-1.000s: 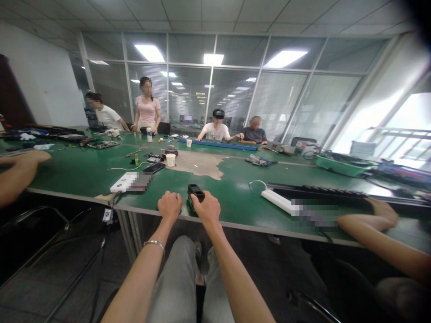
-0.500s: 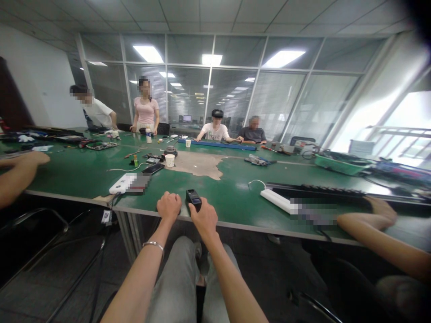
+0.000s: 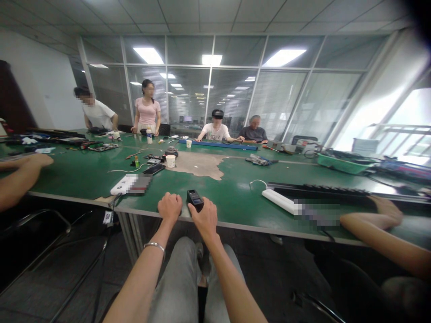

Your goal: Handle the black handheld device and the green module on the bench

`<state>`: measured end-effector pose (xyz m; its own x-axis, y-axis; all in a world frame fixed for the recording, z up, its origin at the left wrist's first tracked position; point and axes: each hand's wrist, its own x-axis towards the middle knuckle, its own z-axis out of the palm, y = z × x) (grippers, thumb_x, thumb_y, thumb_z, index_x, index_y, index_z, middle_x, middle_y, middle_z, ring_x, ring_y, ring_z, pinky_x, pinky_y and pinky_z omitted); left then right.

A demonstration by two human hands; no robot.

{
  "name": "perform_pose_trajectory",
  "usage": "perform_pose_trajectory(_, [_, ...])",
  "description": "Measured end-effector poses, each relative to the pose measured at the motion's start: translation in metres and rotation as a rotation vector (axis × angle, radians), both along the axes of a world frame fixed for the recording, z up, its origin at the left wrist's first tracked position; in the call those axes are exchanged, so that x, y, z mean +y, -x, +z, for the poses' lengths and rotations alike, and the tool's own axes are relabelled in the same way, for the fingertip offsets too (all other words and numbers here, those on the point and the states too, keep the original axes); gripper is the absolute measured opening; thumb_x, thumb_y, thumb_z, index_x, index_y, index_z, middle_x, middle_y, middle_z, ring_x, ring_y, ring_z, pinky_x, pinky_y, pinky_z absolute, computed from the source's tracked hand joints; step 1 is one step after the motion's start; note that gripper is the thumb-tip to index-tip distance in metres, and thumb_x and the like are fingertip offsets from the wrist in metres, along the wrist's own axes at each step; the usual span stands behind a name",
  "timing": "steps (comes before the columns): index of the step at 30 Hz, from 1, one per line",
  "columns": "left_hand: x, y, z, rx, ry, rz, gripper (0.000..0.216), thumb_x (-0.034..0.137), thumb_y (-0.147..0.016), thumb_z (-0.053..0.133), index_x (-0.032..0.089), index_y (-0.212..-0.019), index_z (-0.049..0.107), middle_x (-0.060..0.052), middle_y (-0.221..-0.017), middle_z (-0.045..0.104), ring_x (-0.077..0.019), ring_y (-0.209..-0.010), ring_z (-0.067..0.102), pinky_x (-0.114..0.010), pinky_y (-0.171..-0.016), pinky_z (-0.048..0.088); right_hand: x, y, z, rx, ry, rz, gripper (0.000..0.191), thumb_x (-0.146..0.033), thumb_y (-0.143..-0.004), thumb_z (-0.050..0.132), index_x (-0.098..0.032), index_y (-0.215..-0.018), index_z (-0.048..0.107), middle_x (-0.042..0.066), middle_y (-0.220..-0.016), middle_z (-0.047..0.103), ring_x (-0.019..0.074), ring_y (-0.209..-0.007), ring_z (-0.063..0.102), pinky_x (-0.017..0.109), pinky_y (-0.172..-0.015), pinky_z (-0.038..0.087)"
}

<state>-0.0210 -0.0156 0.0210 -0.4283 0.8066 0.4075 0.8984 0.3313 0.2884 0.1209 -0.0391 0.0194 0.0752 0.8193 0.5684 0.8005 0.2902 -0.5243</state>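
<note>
My right hand is closed around a small black box-shaped device at the near edge of the green table, holding it tilted just above the surface. My left hand is a closed fist right beside it, resting on the table edge; I cannot make out anything in it. A silver bracelet circles my left wrist. My grey-trousered legs show below the table.
A white power strip lies to the left, another white power strip with a long black bar to the right. Co-workers' forearms rest at far left and right. A paper cup, tools and seated people are farther back.
The black device has tipped and shifted slightly in my right hand. At the far left a person has straightened up from leaning over the table.
</note>
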Motion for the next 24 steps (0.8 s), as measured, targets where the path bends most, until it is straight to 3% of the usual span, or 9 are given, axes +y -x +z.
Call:
perform_pose_trajectory(7, [0.001,0.001,-0.001,0.01,-0.002,0.008,0.048,0.042,-0.094,0.033,0.018,-0.096,0.075,-0.013,-0.099,0.063,-0.021,-0.088,0.06,-0.03,-0.076,0.039,-0.001,0.001,0.002,-0.008,0.041,-0.023,0.038,-0.046,-0.084,0.059,-0.015,-0.106,0.061,0.011,-0.098,0.065,0.0253,-0.095,0.057,0.031,-0.085,0.039])
perform_pose_trajectory(14, [0.003,0.002,-0.002,0.011,-0.003,0.009,0.049,0.042,-0.094,0.033,0.018,-0.094,0.075,-0.012,-0.097,0.062,-0.021,-0.087,0.059,-0.031,-0.075,0.039,0.002,0.002,0.007,0.007,0.006,-0.026,0.034,-0.046,-0.085,0.058,-0.015,-0.1,0.063,0.011,-0.093,0.066,0.0242,-0.091,0.058,0.03,-0.081,0.039])
perform_pose_trajectory(24, [0.002,0.002,-0.002,0.008,-0.024,0.006,0.048,0.041,-0.094,0.034,0.018,-0.094,0.075,-0.011,-0.097,0.062,-0.0203,-0.088,0.059,-0.03,-0.076,0.039,0.009,-0.003,0.045,0.107,-0.103,-0.025,0.039,-0.048,-0.084,0.058,-0.015,-0.104,0.063,0.01,-0.096,0.067,0.0243,-0.092,0.058,0.031,-0.082,0.039])
